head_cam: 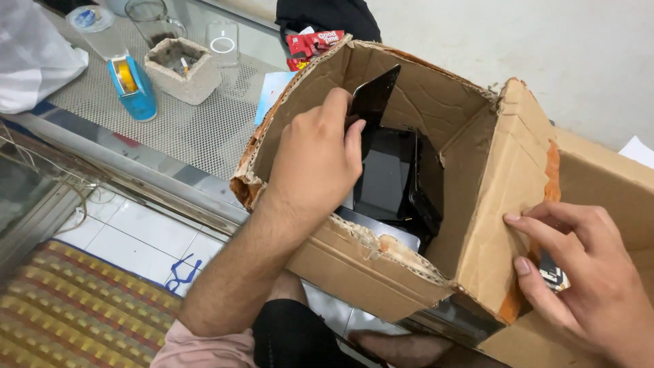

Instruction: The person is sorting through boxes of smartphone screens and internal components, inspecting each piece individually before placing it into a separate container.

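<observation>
While the head view looks straight down into a torn cardboard box [409, 272], left hand [317, 160] is inside it, fingers [354, 140] pinched on a thin black panel [373, 95] that stands tilted, its top corner level with the box's far wall. More black panels [392, 177] lie stacked flat and on edge at the bottom of the box, just under that hand.

Edges: near rim of the box is ragged and crushed, left rim frayed, right wall split with a flap [507, 191] bent outward. Right hand [589, 272] sits outside against that flap, fingers spread on the cardboard, with a small dark object [553, 276] tucked under them; grip looks loose, can't tell what the object is.

Room: box opening is mostly free to the right of the left hand and toward the far wall. Box overhangs the edge of the glass worktop [197, 133], tiled floor [136, 238] and striped mat [75, 307] below.

On the worktop, well apart from the box: blue tape dispenser [133, 85], grey block-shaped dish [182, 68], glass jug [151, 19], red snack packet [310, 44] just behind the box.

Hidden: lower half of the held panel behind the hand; stack depth unreadable, all glossy black; second cardboard box [613, 184] at right cut off by the frame
</observation>
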